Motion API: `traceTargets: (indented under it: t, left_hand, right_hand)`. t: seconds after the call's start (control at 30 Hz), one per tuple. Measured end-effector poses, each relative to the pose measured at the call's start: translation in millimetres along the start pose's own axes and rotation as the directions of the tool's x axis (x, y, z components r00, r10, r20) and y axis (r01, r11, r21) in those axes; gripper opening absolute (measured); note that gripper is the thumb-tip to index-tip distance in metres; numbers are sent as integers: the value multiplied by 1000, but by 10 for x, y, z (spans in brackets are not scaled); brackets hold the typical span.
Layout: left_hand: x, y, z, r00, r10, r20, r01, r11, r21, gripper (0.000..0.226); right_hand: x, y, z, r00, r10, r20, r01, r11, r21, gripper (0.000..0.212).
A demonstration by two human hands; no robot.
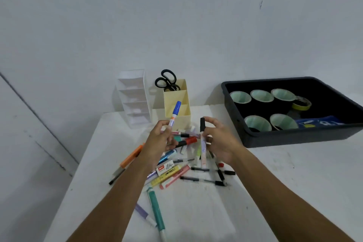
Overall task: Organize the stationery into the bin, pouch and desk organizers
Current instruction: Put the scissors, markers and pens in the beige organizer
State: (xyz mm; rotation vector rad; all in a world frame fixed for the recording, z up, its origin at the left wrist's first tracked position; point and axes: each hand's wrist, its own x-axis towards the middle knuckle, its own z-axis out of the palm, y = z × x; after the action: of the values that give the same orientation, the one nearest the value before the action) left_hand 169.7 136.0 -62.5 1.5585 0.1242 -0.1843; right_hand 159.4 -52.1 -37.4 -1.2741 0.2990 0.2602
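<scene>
- At centre left, the clear organizer [134, 97] stands against the wall, its tiers apparently empty.
- The left hand [160, 140] pinches a blue-capped marker [174, 113] upright, probably aiming for the cream organizer [177, 102], which holds only scissors [166, 80].
- The right hand [220, 139] grips a black-capped marker [202, 139] upright above the loose pile [176, 173] on the table [275, 182].
- At right, the black bin [294, 137] holds tape rolls [262, 95] and a blue packet.
</scene>
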Motion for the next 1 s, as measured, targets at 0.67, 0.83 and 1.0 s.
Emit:
traceTargets:
  t: [0.67,0.83,1.0]
  left_hand:
    - [858,635,101,784,612,-103,-537,752,383,20]
    - [1065,468,148,836,549,-11,-467,722,511,24]
    - [1140,475,151,849,520,91,-455,634,626,27]
  right_hand:
    - [955,-664,379,634,-750,187,628,359,-690,26]
    - [1054,-496,299,724,-674,148,554,438,-708,28]
    - [1070,-404,253,748,-649,138,526,452,-721,27]
